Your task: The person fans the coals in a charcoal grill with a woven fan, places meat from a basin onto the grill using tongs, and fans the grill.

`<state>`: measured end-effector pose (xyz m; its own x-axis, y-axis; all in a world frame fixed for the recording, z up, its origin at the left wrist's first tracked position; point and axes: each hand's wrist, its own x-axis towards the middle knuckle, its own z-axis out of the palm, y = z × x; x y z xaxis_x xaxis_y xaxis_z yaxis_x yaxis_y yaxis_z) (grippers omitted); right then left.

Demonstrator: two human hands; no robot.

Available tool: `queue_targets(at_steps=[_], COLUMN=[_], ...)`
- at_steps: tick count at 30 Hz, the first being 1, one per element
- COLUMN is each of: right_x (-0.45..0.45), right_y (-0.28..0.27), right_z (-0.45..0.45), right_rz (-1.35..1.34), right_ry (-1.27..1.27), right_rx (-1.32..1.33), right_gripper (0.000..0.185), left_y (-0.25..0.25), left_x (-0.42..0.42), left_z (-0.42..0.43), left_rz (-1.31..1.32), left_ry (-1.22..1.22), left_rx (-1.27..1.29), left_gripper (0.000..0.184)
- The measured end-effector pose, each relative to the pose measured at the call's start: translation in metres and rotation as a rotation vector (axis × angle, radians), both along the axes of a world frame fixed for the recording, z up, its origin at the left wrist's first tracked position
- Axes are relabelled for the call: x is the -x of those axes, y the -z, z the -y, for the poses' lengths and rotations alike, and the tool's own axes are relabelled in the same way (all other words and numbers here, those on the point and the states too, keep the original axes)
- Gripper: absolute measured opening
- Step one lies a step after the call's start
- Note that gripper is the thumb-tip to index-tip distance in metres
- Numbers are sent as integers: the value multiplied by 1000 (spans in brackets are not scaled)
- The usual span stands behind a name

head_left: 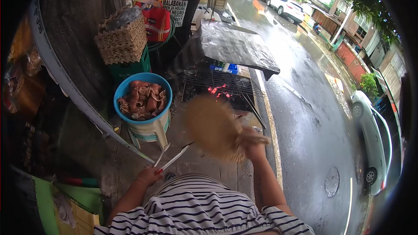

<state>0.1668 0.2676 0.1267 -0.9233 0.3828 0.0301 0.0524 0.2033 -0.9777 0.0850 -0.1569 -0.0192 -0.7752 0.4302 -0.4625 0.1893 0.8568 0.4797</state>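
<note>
Okay, head view: right hand point(251, 143) has its fingers wrapped round the handle of a round fan point(211, 124), with the handle end poking out past the fist. Fan sits between the striped shirt point(209, 204) and the grill point(196, 82), overlapping the grill's near edge from this angle; can't tell the actual height gap. Blade is blurred, so weave and rim detail are unreadable. Looks like woven plant fibre: should be light, a bit springy, dry grip, fraying or scorching more likely than snapping. Best hold is the handle close to the blade, which is about where the fist is; gripping the tail end would likely let it twist. Left hand point(148, 176) has its fingers closed round the rear of metal tongs point(175, 157), by the red part, tips spread apart with nothing between them. Tongs should be light, stiff, springy; hold the back end, since the tips probably run hot and greasy. Coals point(217, 90) glow under the grate. Blue basin point(168, 85) of meat point(143, 98) rests on a stool point(150, 128) left of the grill; meat looks floppy and slippery, so tongs suit it better than fingers.
</note>
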Motion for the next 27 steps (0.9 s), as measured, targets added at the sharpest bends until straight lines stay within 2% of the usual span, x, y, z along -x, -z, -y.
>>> queue_targets(at_steps=[1, 4, 5, 6, 8, 10, 11, 14, 16, 18, 19, 20, 22, 24, 26, 27], right_x=[12, 6, -2, -10, -17, -5, 10, 4, -4, -9, -6, 3, 15, 5, -13, -11], right_y=[9, -1, -6, -5, -11, 2, 8, 0, -1, -7, 8, 13, 18, 14, -21, -20], right_z=[-3, 8, 15, 24, 29, 6, 6, 4, 13, 1, -13, -15, -15, 9, 24, 17], right_rz=[-198, -122, 28, 11, -70, -20, -209, -19, -82, -93, -61, -125, -246, -176, -179, -167], right_ry=[241, 233, 58, -186, -429, -69, 197, 72, -239, -426, -247, 144, 467, 117, -402, -397], right_rx=[-100, 81, -159, -95, -54, -90, -49, -440, -13, -383, 344, -88, -197, 190, -311, -367], right_gripper=[30, 31, 29, 24, 22, 23, 25, 28, 31, 31, 29, 27, 26, 26, 31, 34], left_y=[-6, 6, 11, 8, 1, -5, -7, -8, -5, -7, -11, -13, -5, 7, 15, 7], left_x=[-2, -1, -1, -1, -1, -3, -3, -7, -4, -3, -3, -4, -6, -1, 1, -2], left_z=[-1, 4, 8, 8, 7, 7, 6, 5, 6, 5, 3, 0, -2, 4, 6, 3], left_rz=[-13, -55, -62, -44, 3, -8, -19, -64, -25, -19, -34, -49, -52, -63, -58, -50], left_ry=[-7, -18, -17, -28, -40, -10, 7, -52, -48, -31, -18, -6, -29, -28, 16, -54], left_rx=[10, 0, -5, 1, 14, 11, 6, -45, -21, 2, 10, 13, 6, -12, -46, -7], left_gripper=[38, 39, 40, 40, 40, 39, 39, 37, 36, 36, 36, 37, 37, 36, 36, 35])
